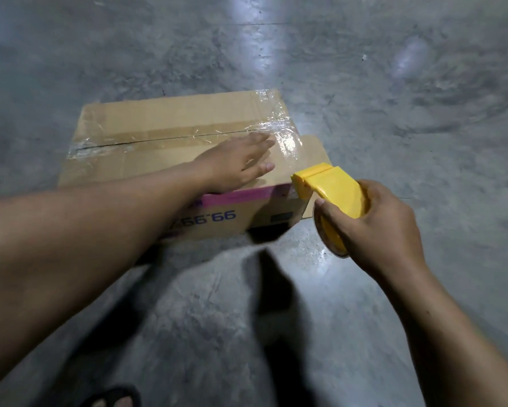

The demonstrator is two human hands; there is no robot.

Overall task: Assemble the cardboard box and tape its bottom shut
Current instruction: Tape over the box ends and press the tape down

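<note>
Down by the camera a sandalled foot [112, 398] pokes in on the grey floor [393, 113]. Flaps up on that floor sits the cardboard box [147, 124], clear tape [279, 133] shining along its seam. Left hand [238, 161] presses flat on top, fingers straight. Right hand [376, 227] is wrapped round the yellow tape dispenser [332, 186], just beside the box's near right corner.

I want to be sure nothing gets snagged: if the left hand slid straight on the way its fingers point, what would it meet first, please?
Probably the crinkled clear tape at the right end of the cardboard box, just beyond the left hand, which lies flat on the box.
</note>
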